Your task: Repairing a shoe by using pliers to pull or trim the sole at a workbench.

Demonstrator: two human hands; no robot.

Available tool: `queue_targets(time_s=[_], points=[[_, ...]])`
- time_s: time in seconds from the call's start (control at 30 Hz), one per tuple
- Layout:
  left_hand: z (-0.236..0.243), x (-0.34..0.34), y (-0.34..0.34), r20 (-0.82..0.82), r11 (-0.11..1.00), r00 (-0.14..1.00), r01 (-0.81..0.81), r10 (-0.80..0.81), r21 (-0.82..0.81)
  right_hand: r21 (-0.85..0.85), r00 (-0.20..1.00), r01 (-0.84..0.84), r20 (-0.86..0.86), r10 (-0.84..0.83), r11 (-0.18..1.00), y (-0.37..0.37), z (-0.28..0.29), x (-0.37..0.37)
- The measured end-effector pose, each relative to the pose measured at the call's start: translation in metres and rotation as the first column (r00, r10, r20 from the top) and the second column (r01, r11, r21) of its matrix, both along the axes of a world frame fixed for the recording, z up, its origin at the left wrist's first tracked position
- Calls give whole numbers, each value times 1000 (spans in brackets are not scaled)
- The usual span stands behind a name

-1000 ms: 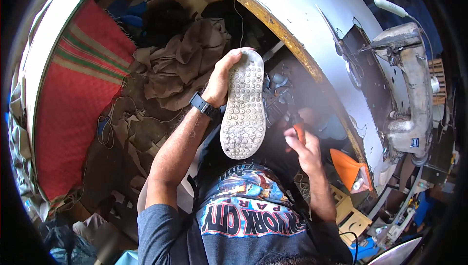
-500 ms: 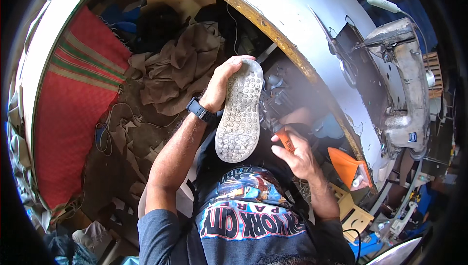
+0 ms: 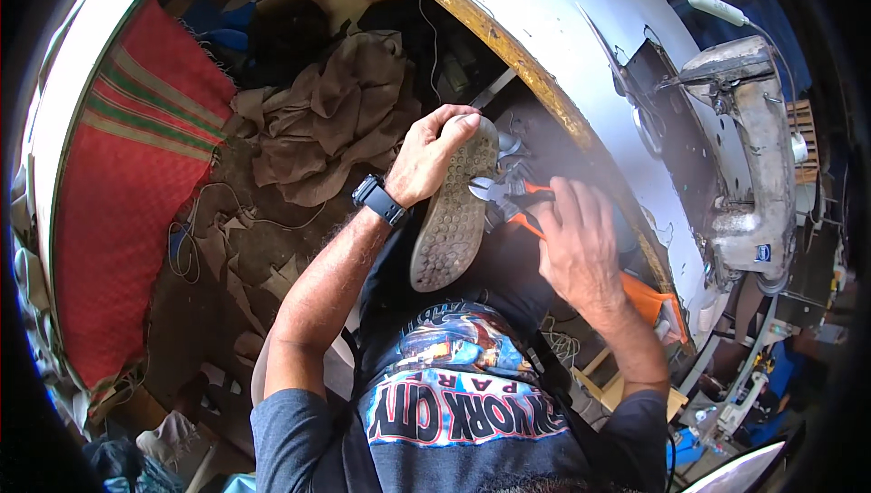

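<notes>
The left hand (image 3: 434, 156) is clamping the far end of a studded shoe sole (image 3: 449, 239), its thumb pressing on the studded side while the other fingers are partly hiding from view. The sole is hanging at a tilt above the person's lap, its near end pointing a little left, just beyond the printed T-shirt (image 3: 454, 407). A black watch (image 3: 379, 201) is circling the left wrist. The right hand (image 3: 581, 234) is gripping pliers (image 3: 490, 190) by their 2 orange handles, which are standing apart; the metal head is reaching left over the sole's right edge, though whether its jaws are biting the material I cannot tell. On the right, a white bench (image 3: 544, 3) with a worn brown edge is carrying scissors (image 3: 649, 130) and a grey sewing machine (image 3: 776, 166). An orange object (image 3: 642, 298), partly hiding behind the right forearm, is showing near the bench edge. On the left, a red cloth (image 3: 136, 284) with green stripes is spreading out, and crumpled brown fabric (image 3: 340, 121) is lying between it and the bench.
</notes>
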State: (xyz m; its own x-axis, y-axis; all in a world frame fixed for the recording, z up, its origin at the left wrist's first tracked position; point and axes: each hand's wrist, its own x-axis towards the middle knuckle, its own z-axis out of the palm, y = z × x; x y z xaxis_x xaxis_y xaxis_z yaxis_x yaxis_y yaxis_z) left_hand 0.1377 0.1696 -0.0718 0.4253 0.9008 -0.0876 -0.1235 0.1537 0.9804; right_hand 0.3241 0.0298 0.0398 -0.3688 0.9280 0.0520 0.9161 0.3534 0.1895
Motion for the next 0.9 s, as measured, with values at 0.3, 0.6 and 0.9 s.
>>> queue_targets(time_s=[0.3,0.6,0.9], points=[[-1,1,0,-52,1000,998,23,-22,12,18,967,-129,226,121,991,14,25,0],[-1,2,-4,-153,1000,988,-8,10,13,-81,896,-177,398,195,981,19,33,-13],[-6,3,-5,-188,999,982,-5,-5,-53,-119,884,-246,380,273,962,31,12,-4]])
